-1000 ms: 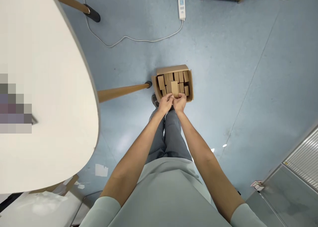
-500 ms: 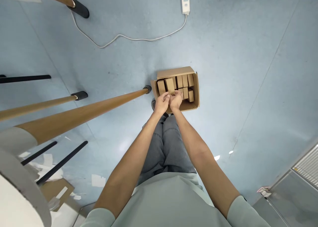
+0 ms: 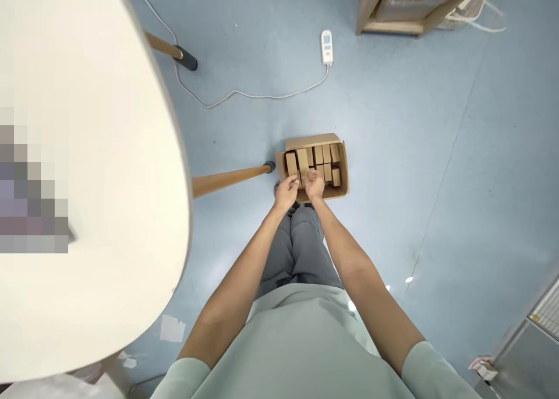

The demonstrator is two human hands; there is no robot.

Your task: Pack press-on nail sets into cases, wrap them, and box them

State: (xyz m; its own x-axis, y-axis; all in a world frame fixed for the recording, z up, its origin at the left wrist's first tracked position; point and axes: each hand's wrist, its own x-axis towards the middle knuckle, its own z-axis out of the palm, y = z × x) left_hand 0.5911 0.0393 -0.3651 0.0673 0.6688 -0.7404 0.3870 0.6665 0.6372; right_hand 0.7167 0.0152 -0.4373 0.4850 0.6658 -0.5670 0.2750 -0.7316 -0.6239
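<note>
An open cardboard carton (image 3: 345, 169) stands on the floor at my feet, with several small brown cardboard boxes (image 3: 328, 172) packed in it. One taller-looking small box (image 3: 303, 161) sits between other boxes in the left part. My left hand (image 3: 286, 193) is over the carton's near left side, its fingers bent but apart, close to the leftmost box (image 3: 291, 162). Just right of it, my right hand (image 3: 314, 186) reaches over the near rim with curled fingers. What those fingers hold, if anything, is hidden.
A white tabletop (image 3: 131, 212) covers the left, and its wooden leg (image 3: 231, 179) ends beside the carton. A power strip (image 3: 327, 47) and its cable (image 3: 262, 96) lie beyond. A wooden shelf unit (image 3: 393, 27) stands at the top right, a grey cabinet (image 3: 526, 352) at lower right.
My hands, close together over the small boxes before, have moved a little apart. The view has shifted, so the tabletop now fills the left and the wooden shelf unit shows more.
</note>
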